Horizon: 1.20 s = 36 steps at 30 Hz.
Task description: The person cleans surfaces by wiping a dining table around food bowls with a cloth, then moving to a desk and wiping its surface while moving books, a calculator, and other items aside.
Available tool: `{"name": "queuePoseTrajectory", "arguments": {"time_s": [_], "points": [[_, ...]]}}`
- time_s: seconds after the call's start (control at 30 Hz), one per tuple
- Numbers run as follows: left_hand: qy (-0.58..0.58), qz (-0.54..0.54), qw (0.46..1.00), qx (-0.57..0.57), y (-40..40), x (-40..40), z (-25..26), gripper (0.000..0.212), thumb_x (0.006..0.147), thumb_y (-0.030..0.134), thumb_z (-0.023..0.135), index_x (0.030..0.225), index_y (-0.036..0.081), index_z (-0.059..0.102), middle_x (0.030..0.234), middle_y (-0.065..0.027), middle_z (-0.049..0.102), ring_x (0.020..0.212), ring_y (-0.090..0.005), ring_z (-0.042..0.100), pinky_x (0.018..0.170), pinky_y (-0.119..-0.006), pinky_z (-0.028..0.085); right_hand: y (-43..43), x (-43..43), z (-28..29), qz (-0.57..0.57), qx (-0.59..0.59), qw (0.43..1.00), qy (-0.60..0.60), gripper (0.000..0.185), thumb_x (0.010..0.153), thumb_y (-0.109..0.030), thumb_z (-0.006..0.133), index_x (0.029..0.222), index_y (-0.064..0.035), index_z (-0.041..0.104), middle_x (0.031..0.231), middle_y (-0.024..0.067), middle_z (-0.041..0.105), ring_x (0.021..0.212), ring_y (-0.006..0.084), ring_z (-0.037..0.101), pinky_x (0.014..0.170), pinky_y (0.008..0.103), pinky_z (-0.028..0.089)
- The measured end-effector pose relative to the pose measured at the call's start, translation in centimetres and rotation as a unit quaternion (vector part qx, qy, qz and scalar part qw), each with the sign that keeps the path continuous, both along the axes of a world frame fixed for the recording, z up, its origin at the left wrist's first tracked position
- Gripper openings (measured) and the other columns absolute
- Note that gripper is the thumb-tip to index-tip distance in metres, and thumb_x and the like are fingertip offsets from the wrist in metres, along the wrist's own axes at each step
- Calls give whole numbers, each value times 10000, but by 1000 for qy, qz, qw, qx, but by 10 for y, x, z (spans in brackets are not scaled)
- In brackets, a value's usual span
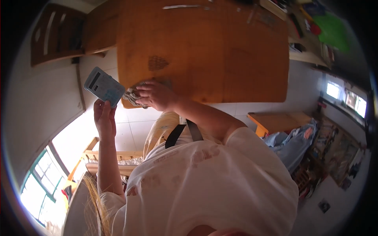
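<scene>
In my raised left hand [104, 121] is a flat light-blue case [107, 90] with rounded corners and two dark strips on its face. I grip it by its lower end, to the left of the table and apart from it. My right hand [159, 96] rests on a crumpled grey cloth [132, 96] at the near left corner of the wooden table [200, 59], fingers spread over it. Part of the cloth is hidden under that hand. Just beyond it, a dark mottled patch [158, 62] marks the tabletop.
A wooden chair [56, 35] stands at the far left. Long pale strip [180, 6] lies near the table's far edge. On the right, blue fabric [291, 141] hangs by a wooden bench [277, 119]. Shelving with a green item [330, 31] stands at upper right.
</scene>
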<state>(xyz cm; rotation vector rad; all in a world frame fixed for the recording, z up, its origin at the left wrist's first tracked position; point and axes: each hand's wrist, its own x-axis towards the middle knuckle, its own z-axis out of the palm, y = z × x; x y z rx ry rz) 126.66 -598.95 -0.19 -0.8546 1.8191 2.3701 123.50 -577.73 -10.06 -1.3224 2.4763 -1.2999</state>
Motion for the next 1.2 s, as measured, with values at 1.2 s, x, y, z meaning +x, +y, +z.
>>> {"name": "queuePoseTrajectory", "arguments": {"time_s": [1.2], "points": [[7,-385,829,-406,365,-137,-78,274,834,57,536,1106,32,562,965,-110,607,905,-208,577,784,-301,451,575,-116,-18,-500,89,858,71,314,814,-110,558,1117,-32,532,1225,158,489,1121,330,472,907,391,415]]}}
